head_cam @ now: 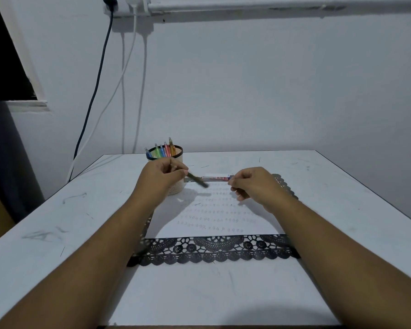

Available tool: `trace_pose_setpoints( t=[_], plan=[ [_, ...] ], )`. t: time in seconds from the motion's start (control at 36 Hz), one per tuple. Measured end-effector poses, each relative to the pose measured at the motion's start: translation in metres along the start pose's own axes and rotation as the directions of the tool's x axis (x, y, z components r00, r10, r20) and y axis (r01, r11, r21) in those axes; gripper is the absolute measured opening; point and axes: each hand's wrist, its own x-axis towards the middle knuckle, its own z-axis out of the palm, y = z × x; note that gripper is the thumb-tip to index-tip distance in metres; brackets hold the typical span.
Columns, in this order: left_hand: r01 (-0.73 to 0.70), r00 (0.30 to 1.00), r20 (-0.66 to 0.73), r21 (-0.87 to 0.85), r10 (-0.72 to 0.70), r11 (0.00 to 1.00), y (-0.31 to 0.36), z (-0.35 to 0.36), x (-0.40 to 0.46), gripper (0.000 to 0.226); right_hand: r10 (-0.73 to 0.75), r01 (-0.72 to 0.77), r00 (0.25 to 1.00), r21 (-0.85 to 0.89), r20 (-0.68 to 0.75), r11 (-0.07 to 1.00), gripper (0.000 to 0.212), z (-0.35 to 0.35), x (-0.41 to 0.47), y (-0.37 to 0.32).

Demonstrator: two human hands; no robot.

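Pencil (198, 181), dark and slim, pinched between thumb and curled fingers of left hand (163, 176), raised above the far part of a paper sheet (214, 217), free end slanting down toward the right. Just behind it, a narrow lead case (215, 178) with red, blue and white print, level and crosswise near the sheet's far edge, its left end crossed by the pencil. Right hand (254, 186) with fingers curled, thumb and forefinger pinching the case's right end; impossible to tell whether the case rests on the sheet or hangs just above it. Rows of small marks across the sheet. Under the sheet, a black lace mat (214, 250) on a white table (57, 222). Behind the left hand, a pale cup (177, 189) with a dark rim, holding coloured pens (164, 150) upright. On the wall beyond, cables (97, 79) hanging down.
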Motion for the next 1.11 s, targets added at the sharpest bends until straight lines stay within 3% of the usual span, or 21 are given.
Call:
trace_pose_setpoints(
  t=[0.08, 0.19, 0.28, 0.36, 0.42, 0.47, 0.56, 0.64, 0.75, 0.83, 0.94, 1.03, 1.06, 1.11],
  plan=[
    [-0.098, 0.995, 0.035, 0.014, 0.097, 0.995, 0.008, 0.001, 0.0, 0.018, 0.039, -0.039, 0.999, 0.016, -0.005, 0.999, 0.008, 0.007, -0.002, 0.001],
    [-0.172, 0.985, 0.07, 0.224, 0.16, 0.959, 0.009, 0.01, -0.004, 0.012, 0.08, -0.08, 0.997, 0.062, 0.008, 0.995, 0.013, 0.01, -0.003, 0.002],
    [-0.235, 0.972, 0.067, 0.201, 0.226, 0.951, 0.011, 0.011, -0.006, 0.012, 0.094, -0.096, 0.995, 0.083, 0.028, 0.992, 0.013, 0.011, -0.003, 0.003],
    [-0.257, 0.963, 0.165, 0.328, 0.213, 0.909, 0.012, 0.018, -0.011, 0.01, 0.117, -0.12, 0.992, 0.103, 0.037, 0.987, 0.013, 0.013, -0.001, 0.006],
    [-0.275, 0.961, 0.125, 0.288, 0.248, 0.917, 0.014, 0.019, -0.012, 0.011, 0.135, -0.14, 0.99, 0.121, 0.046, 0.983, 0.011, 0.015, 0.001, 0.009],
    [-0.266, 0.963, 0.106, 0.242, 0.248, 0.933, 0.016, 0.019, -0.011, 0.012, 0.14, -0.147, 0.988, 0.123, 0.062, 0.982, 0.008, 0.015, 0.003, 0.01],
    [-0.255, 0.959, 0.21, 0.365, 0.188, 0.895, 0.014, 0.025, -0.015, 0.012, 0.142, -0.149, 0.988, 0.123, 0.067, 0.981, 0.008, 0.015, 0.004, 0.016],
    [-0.266, 0.963, 0.111, 0.215, 0.247, 0.94, 0.017, 0.023, -0.013, 0.014, 0.134, -0.144, 0.988, 0.136, 0.08, 0.98, 0.008, 0.015, 0.005, 0.015],
    [-0.272, 0.956, 0.205, 0.367, 0.208, 0.89, 0.015, 0.027, -0.016, 0.014, 0.129, -0.138, 0.989, 0.13, 0.078, 0.982, 0.008, 0.017, 0.005, 0.018],
    [-0.276, 0.961, 0.044, 0.148, 0.273, 0.95, 0.018, 0.023, -0.011, 0.012, 0.129, -0.142, 0.987, 0.145, 0.093, 0.979, 0.009, 0.017, 0.007, 0.018],
    [-0.249, 0.964, 0.188, 0.373, 0.19, 0.894, 0.006, 0.023, -0.011, 0.014, 0.122, -0.136, 0.988, 0.142, 0.099, 0.981, 0.008, 0.017, 0.009, 0.022],
    [-0.205, 0.979, 0.026, 0.13, 0.204, 0.97, 0.007, 0.015, -0.005, 0.012, 0.127, -0.141, 0.987, 0.143, 0.101, 0.98, 0.008, 0.016, 0.01, 0.022],
    [-0.186, 0.982, 0.037, 0.13, 0.183, 0.974, 0.007, 0.013, -0.003, 0.012, 0.129, -0.143, 0.986, 0.141, 0.104, 0.98, 0.008, 0.016, 0.01, 0.023],
    [-0.15, 0.983, 0.146, 0.292, 0.111, 0.945, 0.001, 0.013, -0.005, 0.014, 0.128, -0.142, 0.986, 0.14, 0.108, 0.98, 0.01, 0.017, 0.009, 0.024]
  ],
)
